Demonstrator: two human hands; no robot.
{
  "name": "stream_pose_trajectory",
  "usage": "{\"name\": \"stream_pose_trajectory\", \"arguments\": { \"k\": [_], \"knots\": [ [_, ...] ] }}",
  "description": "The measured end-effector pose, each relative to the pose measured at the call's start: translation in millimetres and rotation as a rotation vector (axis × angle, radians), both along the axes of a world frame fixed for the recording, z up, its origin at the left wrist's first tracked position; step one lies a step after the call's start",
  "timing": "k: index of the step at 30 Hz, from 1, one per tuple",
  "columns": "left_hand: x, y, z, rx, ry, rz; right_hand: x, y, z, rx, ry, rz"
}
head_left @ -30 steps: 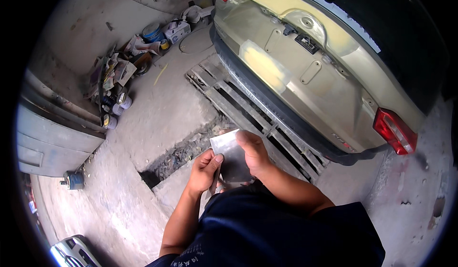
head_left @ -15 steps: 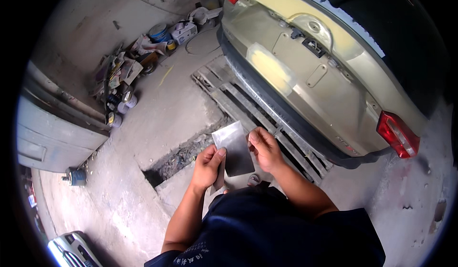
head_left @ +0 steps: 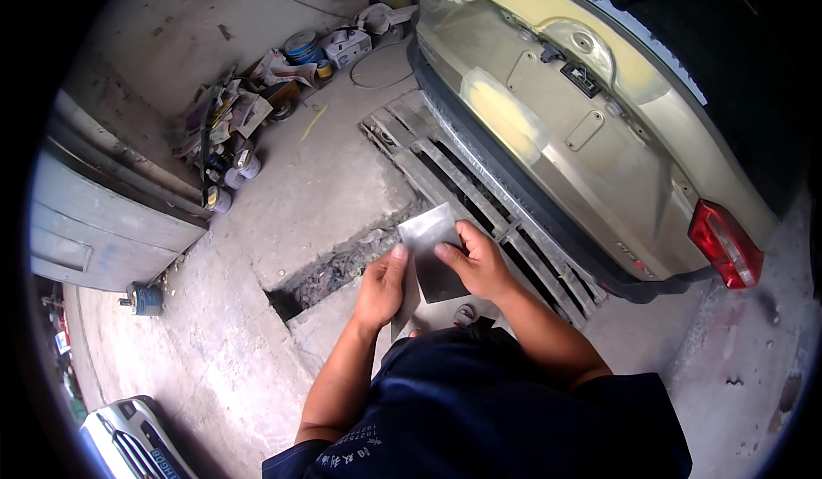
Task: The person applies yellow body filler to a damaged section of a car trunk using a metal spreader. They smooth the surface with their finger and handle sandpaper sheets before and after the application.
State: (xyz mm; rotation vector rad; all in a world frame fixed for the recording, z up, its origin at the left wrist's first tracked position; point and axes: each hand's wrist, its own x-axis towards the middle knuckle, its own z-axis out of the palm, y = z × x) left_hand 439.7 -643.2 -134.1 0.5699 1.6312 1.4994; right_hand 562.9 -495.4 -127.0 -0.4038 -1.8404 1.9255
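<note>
In front of my body, both hands are raised over the floor. A thin grey rectangular sheet (head_left: 438, 261), shiny at its far end and darker at the near end, is gripped by my right hand (head_left: 481, 263) at its right side, thumb lying on its face. My left hand (head_left: 382, 289) is closed, thumb up, on a second narrow grey piece (head_left: 406, 306) that hangs below the fingers, close along the sheet's left edge. Whether the two pieces are joined I cannot tell, nor their exact material.
A beige car's tailgate (head_left: 556, 149) with yellowish patches and red tail lights (head_left: 726, 243) stands at the right, above slatted pallets (head_left: 467, 190). A rubble-filled floor pit (head_left: 330, 278) lies ahead-left. Cans (head_left: 246, 164) and clutter line the wall; a car grille (head_left: 137, 445) sits lower left.
My right hand has gone from the sheet's upper right corner to grip it with the thumb on its face. My left thumb has come off the sheet's face. The view has shifted slightly.
</note>
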Motion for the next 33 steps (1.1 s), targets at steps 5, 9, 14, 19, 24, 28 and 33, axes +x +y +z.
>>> {"name": "stream_pose_trajectory", "arguments": {
  "k": [5,9,14,19,24,28,33],
  "knots": [
    [-17,-7,7,0.037,-0.293,0.313,4,7,1,0.083,0.002,-0.048],
    [-10,-8,30,0.286,-0.413,0.369,4,-8,26,0.385,-0.123,-0.075],
    [12,0,23,0.448,-0.119,0.426,0,-22,23,0.629,0.150,-0.023],
    [19,1,31,0.460,0.185,0.424,6,-23,8,0.817,0.065,0.021],
    [15,3,37,0.476,0.244,0.346,13,-13,23,0.537,-0.105,-0.009],
    [27,9,32,0.436,0.229,0.399,6,-19,33,0.471,0.152,-0.136],
    [33,15,23,0.461,0.409,0.432,-2,-31,35,0.638,0.172,-0.236]
  ]
}}
